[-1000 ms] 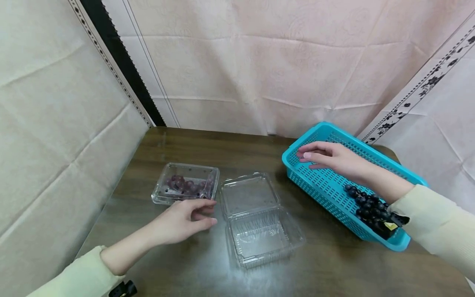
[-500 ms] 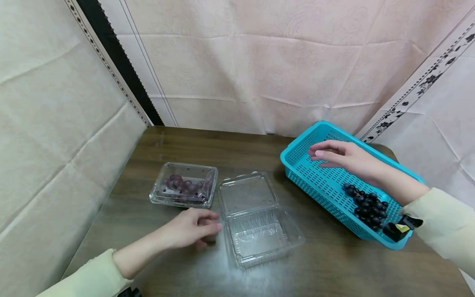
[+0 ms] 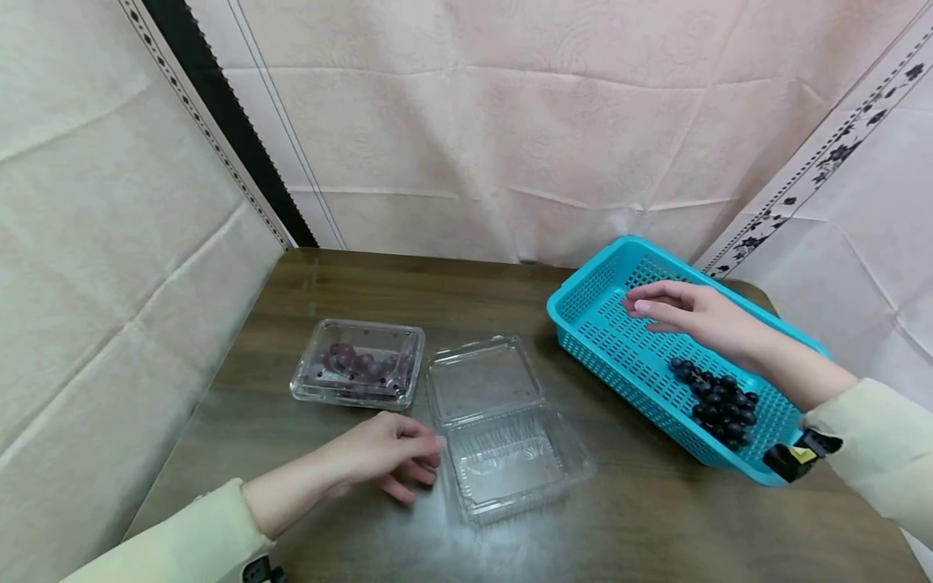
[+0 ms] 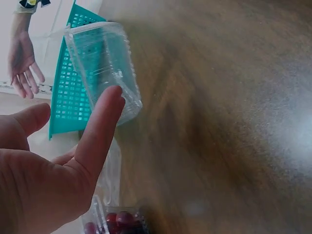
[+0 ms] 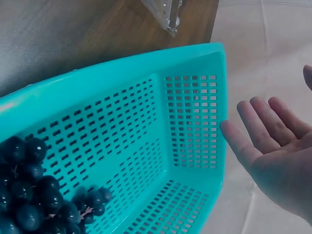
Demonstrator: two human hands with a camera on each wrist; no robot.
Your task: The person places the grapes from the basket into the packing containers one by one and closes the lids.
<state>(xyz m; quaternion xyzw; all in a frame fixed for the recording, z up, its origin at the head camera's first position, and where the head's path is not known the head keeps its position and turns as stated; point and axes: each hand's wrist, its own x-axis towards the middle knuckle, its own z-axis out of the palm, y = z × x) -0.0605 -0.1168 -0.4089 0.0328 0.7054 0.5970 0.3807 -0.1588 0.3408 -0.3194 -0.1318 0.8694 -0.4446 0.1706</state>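
My left hand [image 3: 389, 455] hovers just left of an open clear plastic clamshell box [image 3: 510, 461], fingers loosely bent and holding nothing. The box has its lid folded back, and nothing lies inside. Behind that hand stands a closed clear clamshell box [image 3: 306, 380] with reddish-purple grapes [image 3: 357, 363] in it. On the right, my right hand [image 3: 685, 309] is above a turquoise plastic basket [image 3: 619, 380], its fingers relaxed and holding nothing. A bunch of black grapes [image 3: 717, 405] lies in the basket's near part; it also shows at lower left in the right wrist view.
A brown wooden table [image 3: 466, 295] carries the boxes and the basket. Pale cloth [image 3: 466, 146] hangs behind it and along both sides. Each wrist wears a small black camera, the right one [image 3: 802, 455] close to the basket's near end.
The left hand has moved from the closed box's front edge toward the near right, its fingers spreading. The right hand has drawn back rightward over the basket, uncovering more of the black grapes.
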